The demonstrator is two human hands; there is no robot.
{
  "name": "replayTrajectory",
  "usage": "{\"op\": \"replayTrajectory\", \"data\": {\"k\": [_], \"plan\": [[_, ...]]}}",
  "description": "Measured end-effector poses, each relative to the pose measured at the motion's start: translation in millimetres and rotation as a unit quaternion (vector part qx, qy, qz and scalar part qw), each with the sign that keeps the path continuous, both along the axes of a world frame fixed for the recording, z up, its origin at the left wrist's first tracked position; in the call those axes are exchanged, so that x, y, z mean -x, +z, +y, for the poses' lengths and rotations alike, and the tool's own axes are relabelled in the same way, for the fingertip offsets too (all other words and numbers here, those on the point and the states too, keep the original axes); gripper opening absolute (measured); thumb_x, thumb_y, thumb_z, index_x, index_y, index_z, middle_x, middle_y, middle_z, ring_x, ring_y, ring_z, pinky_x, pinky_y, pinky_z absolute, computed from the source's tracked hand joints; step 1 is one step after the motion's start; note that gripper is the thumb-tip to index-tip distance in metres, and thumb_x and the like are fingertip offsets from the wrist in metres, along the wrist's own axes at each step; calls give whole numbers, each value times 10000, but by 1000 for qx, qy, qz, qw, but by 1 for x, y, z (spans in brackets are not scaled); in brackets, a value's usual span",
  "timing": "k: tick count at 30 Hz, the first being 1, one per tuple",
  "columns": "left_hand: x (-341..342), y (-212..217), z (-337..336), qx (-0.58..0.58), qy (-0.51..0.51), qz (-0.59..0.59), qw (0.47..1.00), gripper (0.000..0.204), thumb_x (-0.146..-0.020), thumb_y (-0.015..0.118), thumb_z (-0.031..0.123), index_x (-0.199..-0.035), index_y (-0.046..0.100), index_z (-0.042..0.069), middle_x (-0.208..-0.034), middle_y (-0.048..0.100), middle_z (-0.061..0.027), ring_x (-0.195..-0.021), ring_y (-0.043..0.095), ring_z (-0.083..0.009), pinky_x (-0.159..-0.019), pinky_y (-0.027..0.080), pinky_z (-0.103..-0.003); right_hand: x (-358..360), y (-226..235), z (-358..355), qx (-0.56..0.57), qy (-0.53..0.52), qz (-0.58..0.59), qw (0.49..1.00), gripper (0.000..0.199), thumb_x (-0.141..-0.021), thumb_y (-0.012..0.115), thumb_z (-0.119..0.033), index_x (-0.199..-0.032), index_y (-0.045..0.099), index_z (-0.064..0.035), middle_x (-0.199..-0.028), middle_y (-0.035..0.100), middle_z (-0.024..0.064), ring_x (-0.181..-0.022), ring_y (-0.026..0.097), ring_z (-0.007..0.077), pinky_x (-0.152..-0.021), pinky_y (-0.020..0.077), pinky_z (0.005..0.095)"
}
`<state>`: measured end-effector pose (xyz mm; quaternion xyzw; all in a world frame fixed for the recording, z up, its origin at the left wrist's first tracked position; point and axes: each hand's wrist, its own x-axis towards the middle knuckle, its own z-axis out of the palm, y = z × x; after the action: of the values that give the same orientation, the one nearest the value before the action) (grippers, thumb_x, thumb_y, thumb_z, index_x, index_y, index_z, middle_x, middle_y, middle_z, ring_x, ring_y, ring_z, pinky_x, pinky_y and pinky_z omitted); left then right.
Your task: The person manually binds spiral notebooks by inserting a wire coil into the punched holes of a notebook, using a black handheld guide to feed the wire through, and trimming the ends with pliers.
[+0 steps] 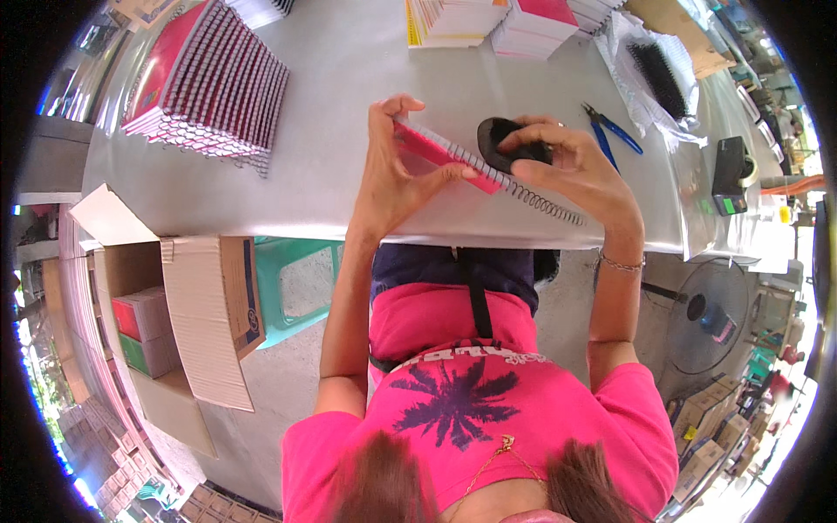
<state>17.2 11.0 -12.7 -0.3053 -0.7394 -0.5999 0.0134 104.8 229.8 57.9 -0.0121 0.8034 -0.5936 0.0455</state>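
Note:
My left hand (390, 179) grips a thin pink notebook (425, 150), its thumb pressed along the cover near the bound edge. A wire spiral (549, 206) runs along that edge, and a length of bare coil sticks out past the notebook's right end. The fingers of my right hand (580, 166) curl round a black rounded object (497, 139) just beyond the coil; its exact kind is unclear. My right thumb lies close to the coil; whether it touches cannot be made out.
Spiral notebooks (218, 87) form a tall stack at the table's left. Blue-handled pliers (610, 135) lie to the right, near black coils (658, 78) on plastic wrap. Paper stacks (453, 22) stand at the back. An open carton (205, 322), a green stool (296, 292) and a fan (706, 305) flank me.

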Motion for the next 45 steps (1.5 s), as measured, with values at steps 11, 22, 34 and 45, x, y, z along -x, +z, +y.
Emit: {"op": "replayTrajectory", "data": {"k": [11,22,34,45], "plan": [[5,-8,-4,-70,-15,-87,994,1073,-533,946,244,-1369,292,89,-1231,407,-101,-1139,436,-252,-953,438,-376,-11,25,-11,5,101,47,994,398,-763,806,-216,-1103,687,-45,-1246,562,85,-1148,532,200,-974,417,315],[8,-11,-5,-57,-22,-72,996,1065,-520,950,251,-1358,316,84,-1236,388,-75,-1093,429,-238,-948,420,-368,5,14,-16,-49,62,40,996,367,-773,787,-261,-1074,712,-64,-1162,604,80,-1005,577,169,-875,453,299],[3,-1,-5,-55,-43,-118,991,1020,-533,951,218,-1333,328,100,-1211,401,-66,-1101,428,-223,-947,419,-352,0,6,-7,87,49,-41,994,457,-830,731,-282,-1147,640,35,-1165,606,52,-1063,553,138,-901,442,270],[5,-3,-6,-51,-51,-112,991,992,-532,948,218,-1316,351,107,-1207,434,-68,-1094,447,-249,-961,415,-364,30,-5,-25,-253,-14,17,967,360,-812,752,-302,-1049,710,-33,-1067,647,124,-967,600,204,-822,473,292]]}}
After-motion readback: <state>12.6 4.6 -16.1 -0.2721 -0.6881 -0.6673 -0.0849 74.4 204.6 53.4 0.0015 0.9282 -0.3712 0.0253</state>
